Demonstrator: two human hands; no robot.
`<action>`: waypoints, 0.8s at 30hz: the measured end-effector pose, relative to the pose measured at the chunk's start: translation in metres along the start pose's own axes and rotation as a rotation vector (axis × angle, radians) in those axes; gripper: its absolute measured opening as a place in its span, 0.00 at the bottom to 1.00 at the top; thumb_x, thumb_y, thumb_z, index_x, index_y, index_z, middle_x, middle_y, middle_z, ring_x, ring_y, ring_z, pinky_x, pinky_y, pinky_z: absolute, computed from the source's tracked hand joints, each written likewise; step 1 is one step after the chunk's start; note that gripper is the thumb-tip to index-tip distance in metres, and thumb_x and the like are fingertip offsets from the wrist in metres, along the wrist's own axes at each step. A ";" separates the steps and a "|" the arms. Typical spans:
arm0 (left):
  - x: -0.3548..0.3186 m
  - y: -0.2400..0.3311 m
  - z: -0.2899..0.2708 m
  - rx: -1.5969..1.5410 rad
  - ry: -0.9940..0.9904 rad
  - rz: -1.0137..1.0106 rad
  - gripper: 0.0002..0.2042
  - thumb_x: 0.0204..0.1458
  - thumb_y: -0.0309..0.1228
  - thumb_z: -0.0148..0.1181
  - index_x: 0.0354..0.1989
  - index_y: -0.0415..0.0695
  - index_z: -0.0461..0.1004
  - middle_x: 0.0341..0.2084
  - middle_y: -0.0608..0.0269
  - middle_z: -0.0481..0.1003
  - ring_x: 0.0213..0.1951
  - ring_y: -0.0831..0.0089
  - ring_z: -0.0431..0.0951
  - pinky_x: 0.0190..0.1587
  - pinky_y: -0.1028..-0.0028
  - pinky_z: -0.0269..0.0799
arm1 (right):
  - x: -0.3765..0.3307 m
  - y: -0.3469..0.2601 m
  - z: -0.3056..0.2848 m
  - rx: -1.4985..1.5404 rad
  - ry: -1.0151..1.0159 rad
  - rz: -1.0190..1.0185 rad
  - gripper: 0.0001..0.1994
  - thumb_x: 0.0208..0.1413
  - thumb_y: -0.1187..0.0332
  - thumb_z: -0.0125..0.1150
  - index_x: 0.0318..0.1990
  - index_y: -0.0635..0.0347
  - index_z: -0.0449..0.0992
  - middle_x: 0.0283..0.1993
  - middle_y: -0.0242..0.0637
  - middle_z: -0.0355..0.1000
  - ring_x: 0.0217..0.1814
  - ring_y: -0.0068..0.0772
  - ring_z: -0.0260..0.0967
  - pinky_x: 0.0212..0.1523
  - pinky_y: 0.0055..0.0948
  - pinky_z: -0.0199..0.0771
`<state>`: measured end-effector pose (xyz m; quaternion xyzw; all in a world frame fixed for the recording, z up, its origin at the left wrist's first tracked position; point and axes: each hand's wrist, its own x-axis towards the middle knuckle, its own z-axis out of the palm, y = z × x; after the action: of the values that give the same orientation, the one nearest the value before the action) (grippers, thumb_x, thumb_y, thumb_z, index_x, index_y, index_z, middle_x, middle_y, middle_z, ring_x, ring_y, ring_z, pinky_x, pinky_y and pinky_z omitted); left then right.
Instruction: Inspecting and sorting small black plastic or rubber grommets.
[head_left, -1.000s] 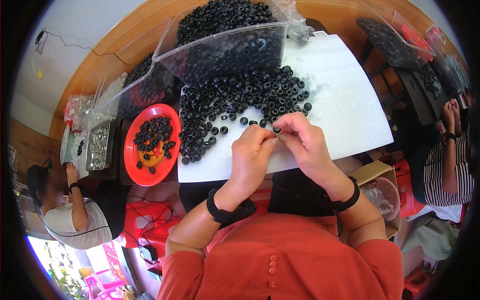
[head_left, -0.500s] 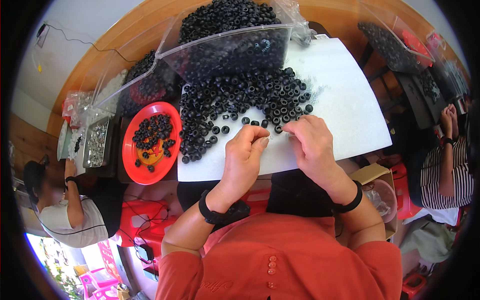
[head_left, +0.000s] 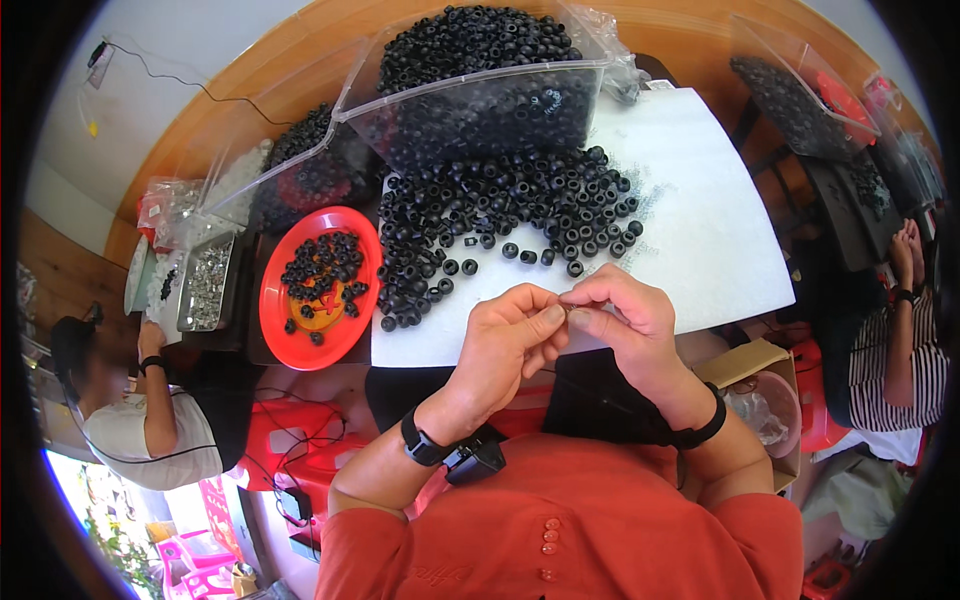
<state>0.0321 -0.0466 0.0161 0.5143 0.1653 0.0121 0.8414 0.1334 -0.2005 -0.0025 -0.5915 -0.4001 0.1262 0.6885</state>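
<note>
My left hand (head_left: 500, 345) and my right hand (head_left: 632, 322) meet over the near edge of a white foam board (head_left: 700, 210). Thumb and forefinger are pinched on each side, the fingertips touching. Something tiny seems to sit between them, but the fingers hide its kind. Beyond my hands, a heap of small black ring-like parts (head_left: 510, 195) covers the board's far left, with a few loose ones nearer to me. Left of the board, an oval red plate (head_left: 275, 335) carries more black parts.
A clear plastic bin (head_left: 475, 75) heaped with black parts stands at the back. To the left, a metal tray (head_left: 237, 270) holds small shiny pieces. One person (head_left: 150, 430) sits at the left, another (head_left: 890, 350) at the right. A cardboard box (head_left: 745, 365) is beside my right arm.
Both hands have drawn back toward me and come together at the fingertips; before, they were apart, the right near a black part. The whole view has shifted slightly.
</note>
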 end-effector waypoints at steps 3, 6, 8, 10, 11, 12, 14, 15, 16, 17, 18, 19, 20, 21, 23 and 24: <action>0.001 0.002 0.000 0.077 0.024 0.002 0.07 0.65 0.27 0.55 0.41 0.35 0.75 0.27 0.59 0.77 0.23 0.79 0.74 0.20 0.84 0.62 | 0.001 0.002 0.000 -0.035 0.004 -0.018 0.05 0.58 0.79 0.62 0.41 0.66 0.80 0.33 0.34 0.72 0.35 0.25 0.70 0.37 0.23 0.69; 0.005 0.006 -0.001 0.057 0.025 -0.040 0.08 0.65 0.28 0.55 0.40 0.35 0.75 0.26 0.58 0.77 0.22 0.78 0.73 0.20 0.83 0.62 | 0.002 0.005 0.000 -0.039 0.026 -0.015 0.04 0.58 0.79 0.62 0.40 0.66 0.80 0.32 0.33 0.71 0.33 0.24 0.67 0.35 0.22 0.67; 0.007 0.007 -0.001 -0.019 0.025 -0.052 0.09 0.65 0.29 0.55 0.39 0.35 0.75 0.25 0.59 0.77 0.22 0.78 0.73 0.20 0.83 0.62 | 0.003 0.006 0.000 -0.015 0.049 -0.014 0.04 0.58 0.79 0.62 0.39 0.65 0.80 0.31 0.32 0.71 0.33 0.23 0.67 0.34 0.23 0.66; 0.008 0.007 0.002 -0.015 0.020 -0.046 0.09 0.65 0.30 0.55 0.39 0.35 0.75 0.25 0.58 0.77 0.22 0.78 0.73 0.20 0.83 0.62 | 0.003 0.008 0.000 0.018 0.063 0.003 0.04 0.58 0.79 0.61 0.39 0.66 0.79 0.31 0.33 0.71 0.33 0.23 0.67 0.34 0.23 0.66; 0.008 0.006 0.003 -0.010 0.038 -0.054 0.10 0.66 0.31 0.55 0.39 0.35 0.75 0.26 0.58 0.77 0.22 0.78 0.73 0.20 0.82 0.62 | 0.003 0.008 0.000 0.021 0.068 0.000 0.04 0.58 0.79 0.61 0.39 0.66 0.79 0.31 0.33 0.71 0.33 0.23 0.67 0.34 0.23 0.66; 0.007 0.005 0.005 -0.011 0.016 -0.043 0.10 0.66 0.31 0.55 0.39 0.35 0.75 0.26 0.58 0.77 0.22 0.78 0.73 0.20 0.82 0.62 | 0.003 0.009 -0.001 0.003 0.075 -0.006 0.03 0.58 0.80 0.61 0.39 0.66 0.79 0.31 0.33 0.71 0.32 0.23 0.67 0.34 0.23 0.66; 0.006 0.003 0.009 0.033 0.088 0.012 0.08 0.63 0.29 0.58 0.41 0.35 0.75 0.27 0.60 0.77 0.22 0.79 0.72 0.20 0.83 0.62 | 0.003 0.009 -0.001 -0.014 0.083 -0.012 0.03 0.58 0.80 0.61 0.39 0.66 0.78 0.31 0.33 0.71 0.32 0.23 0.67 0.34 0.23 0.66; 0.005 0.001 0.011 0.039 0.072 0.010 0.08 0.63 0.29 0.58 0.41 0.35 0.75 0.27 0.60 0.77 0.22 0.79 0.72 0.20 0.83 0.62 | 0.002 0.009 -0.001 -0.007 0.098 -0.001 0.03 0.59 0.80 0.60 0.39 0.65 0.78 0.31 0.33 0.71 0.31 0.23 0.66 0.33 0.23 0.66; 0.003 -0.001 0.014 0.155 0.116 0.103 0.07 0.62 0.27 0.60 0.41 0.35 0.76 0.27 0.61 0.77 0.22 0.80 0.72 0.21 0.84 0.61 | 0.002 0.009 -0.001 -0.003 0.114 0.011 0.03 0.59 0.80 0.60 0.39 0.65 0.77 0.31 0.33 0.71 0.31 0.23 0.66 0.33 0.23 0.66; 0.001 -0.003 0.015 0.269 0.159 0.196 0.06 0.60 0.25 0.62 0.41 0.36 0.76 0.27 0.62 0.77 0.22 0.82 0.71 0.21 0.84 0.61 | 0.002 0.009 0.000 -0.001 0.113 0.010 0.03 0.59 0.80 0.60 0.39 0.65 0.77 0.31 0.33 0.71 0.31 0.23 0.66 0.33 0.23 0.66; 0.001 -0.003 0.015 0.269 0.159 0.197 0.06 0.60 0.25 0.62 0.41 0.36 0.76 0.27 0.62 0.77 0.22 0.82 0.71 0.21 0.84 0.61 | 0.001 0.008 0.000 -0.040 0.108 0.005 0.03 0.59 0.79 0.60 0.39 0.65 0.77 0.31 0.33 0.70 0.31 0.23 0.66 0.33 0.23 0.66; 0.000 -0.004 0.015 0.367 0.168 0.312 0.06 0.59 0.26 0.64 0.41 0.37 0.77 0.29 0.64 0.78 0.24 0.84 0.71 0.24 0.85 0.62 | 0.001 0.007 0.000 -0.082 0.099 0.001 0.03 0.59 0.79 0.60 0.39 0.65 0.77 0.31 0.33 0.70 0.31 0.22 0.66 0.33 0.22 0.66; 0.000 -0.005 0.015 0.481 0.196 0.422 0.06 0.58 0.26 0.65 0.40 0.38 0.77 0.30 0.66 0.78 0.27 0.86 0.71 0.26 0.85 0.63 | 0.001 0.007 0.000 -0.080 0.100 -0.001 0.03 0.59 0.79 0.60 0.39 0.65 0.77 0.31 0.33 0.70 0.31 0.22 0.66 0.33 0.22 0.66; 0.000 -0.005 0.014 0.462 0.180 0.429 0.06 0.58 0.26 0.65 0.40 0.38 0.77 0.30 0.66 0.78 0.27 0.86 0.71 0.26 0.85 0.63 | 0.000 0.006 0.001 -0.109 0.090 -0.010 0.03 0.60 0.79 0.60 0.40 0.65 0.77 0.31 0.33 0.70 0.31 0.22 0.66 0.33 0.22 0.66; 0.000 -0.006 0.012 0.549 0.155 0.528 0.03 0.57 0.22 0.64 0.38 0.36 0.78 0.27 0.63 0.78 0.22 0.85 0.70 0.21 0.85 0.58 | 0.000 0.005 0.001 -0.139 0.078 -0.020 0.03 0.60 0.79 0.60 0.40 0.65 0.77 0.31 0.33 0.70 0.31 0.22 0.66 0.33 0.22 0.66; 0.000 -0.006 0.011 0.548 0.156 0.530 0.03 0.57 0.22 0.64 0.38 0.36 0.78 0.27 0.63 0.78 0.22 0.85 0.70 0.21 0.85 0.58 | -0.001 0.005 0.002 -0.108 0.071 -0.012 0.03 0.60 0.78 0.60 0.40 0.65 0.77 0.32 0.33 0.71 0.32 0.21 0.67 0.34 0.22 0.66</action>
<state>0.0346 -0.0589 0.0150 0.7423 0.0871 0.2235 0.6256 0.1332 -0.1983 -0.0069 -0.6295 -0.3853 0.0793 0.6701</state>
